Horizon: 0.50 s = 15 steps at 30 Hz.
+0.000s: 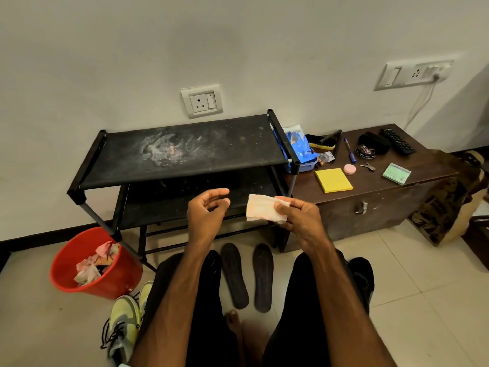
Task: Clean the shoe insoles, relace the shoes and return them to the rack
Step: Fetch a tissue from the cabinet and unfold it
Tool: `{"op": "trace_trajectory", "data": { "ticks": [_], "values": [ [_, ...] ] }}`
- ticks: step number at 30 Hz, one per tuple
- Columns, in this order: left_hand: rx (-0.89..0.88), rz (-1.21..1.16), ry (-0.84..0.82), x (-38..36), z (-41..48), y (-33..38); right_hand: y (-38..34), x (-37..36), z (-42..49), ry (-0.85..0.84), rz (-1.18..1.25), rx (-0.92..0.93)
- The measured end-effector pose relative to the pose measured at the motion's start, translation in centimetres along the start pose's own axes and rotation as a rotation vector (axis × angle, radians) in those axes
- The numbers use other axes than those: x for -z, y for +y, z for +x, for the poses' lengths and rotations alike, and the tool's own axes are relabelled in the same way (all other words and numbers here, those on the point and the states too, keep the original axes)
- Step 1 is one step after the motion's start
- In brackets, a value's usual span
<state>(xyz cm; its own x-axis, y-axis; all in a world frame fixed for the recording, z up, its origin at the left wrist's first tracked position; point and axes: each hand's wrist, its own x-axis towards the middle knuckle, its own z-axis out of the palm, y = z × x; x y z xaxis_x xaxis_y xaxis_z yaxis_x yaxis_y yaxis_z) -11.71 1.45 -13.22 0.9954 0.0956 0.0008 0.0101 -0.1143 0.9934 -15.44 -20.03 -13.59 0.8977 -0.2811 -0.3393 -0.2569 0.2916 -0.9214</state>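
Your right hand (299,215) pinches a folded white wipe (262,211) by one end, thumb on top; your left hand (206,210) is just beside it, fingers loosely curled, holding nothing. The two dark insoles (234,275) lie flat on the floor tiles between your knees, side by side, in front of the rack (185,152). Risks: the wipe is held only at its edge, so it probably slips or bunches under a hard rub; it has a pinkish tint, possibly soiled, so it may smear; a loose insole likely slides on tile unless the free hand pins it. The rack's top shelf is dusty and would dirty returned shoes. The yellow-green shoes (124,324) by your left leg trail lace, which is easy to snag
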Motion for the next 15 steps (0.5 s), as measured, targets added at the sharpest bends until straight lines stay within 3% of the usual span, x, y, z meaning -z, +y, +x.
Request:
{"op": "trace_trajectory", "data": {
  "ticks": [9, 12, 15],
  "values": [
    [-0.140, 0.141, -0.005, -2.6, -1.0, -0.1, -0.1, -0.8, -0.7, -0.008, -0.017, 0.095],
    [-0.275, 0.239, 0.043, -3.3, -1.5, -0.1, 0.1, -1.1, -0.8, 0.037, -0.040, 0.146],
    [-0.349, 0.269, -0.012, -4.2, -1.9, -0.3, 0.1, -1.2, -0.8, 0.016, -0.059, 0.181]
  ]
}}
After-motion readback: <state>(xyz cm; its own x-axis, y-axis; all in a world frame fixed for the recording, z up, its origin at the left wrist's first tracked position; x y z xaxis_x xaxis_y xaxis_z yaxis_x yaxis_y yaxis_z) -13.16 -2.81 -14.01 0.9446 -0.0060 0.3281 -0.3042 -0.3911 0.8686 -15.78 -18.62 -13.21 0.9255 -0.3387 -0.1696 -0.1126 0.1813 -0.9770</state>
